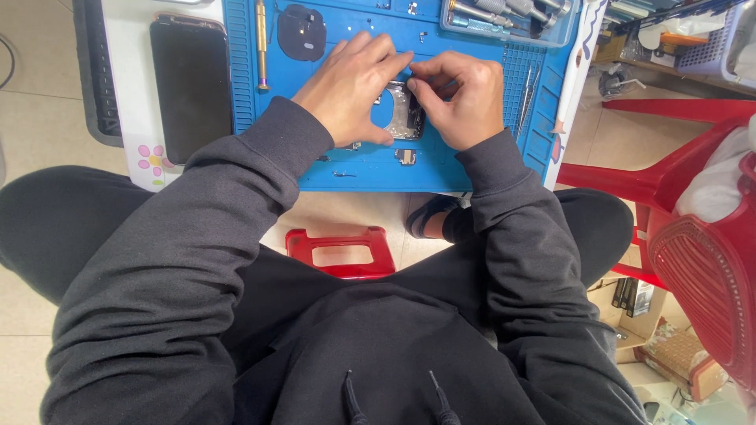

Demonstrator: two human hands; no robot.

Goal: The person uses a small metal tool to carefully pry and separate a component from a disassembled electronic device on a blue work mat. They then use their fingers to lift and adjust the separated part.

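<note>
Head view, looking down on a person in a dark hoodie seated at a small white table (126,47); a blue repair mat (346,169) covers most of the tabletop; both hands are at work on an opened phone housing (405,110) lying flat near the middle of the mat, mostly hidden by the hands, grey inner frame showing between them; left hand (350,90) lies over the left side of the housing, fingers stretched to its far edge, thumb curled along its near-left edge, pressing and bracing it rather than lifting it; right hand (465,98) grips the housing's right side, fingers curled in, thumb and forefinger pinched at the top edge where they meet the left fingertips; whether something tiny is pinched there cannot be told; a small loose part (405,156) lies on the mat just near of the housing; tiny screws or bits lie to the near left of it, too small to tell; a gold-handled screwdriver (261,43) lies far left on the mat, a dark round-cornered part (302,33) just right of it; a tool tray (504,20) sits at the far right; tweezers (526,94) lie right of the right hand; a black phone screen (191,86) rests on the table left of the mat; red plastic chair (693,236) at right, red stool (342,252) on the floor below
</note>
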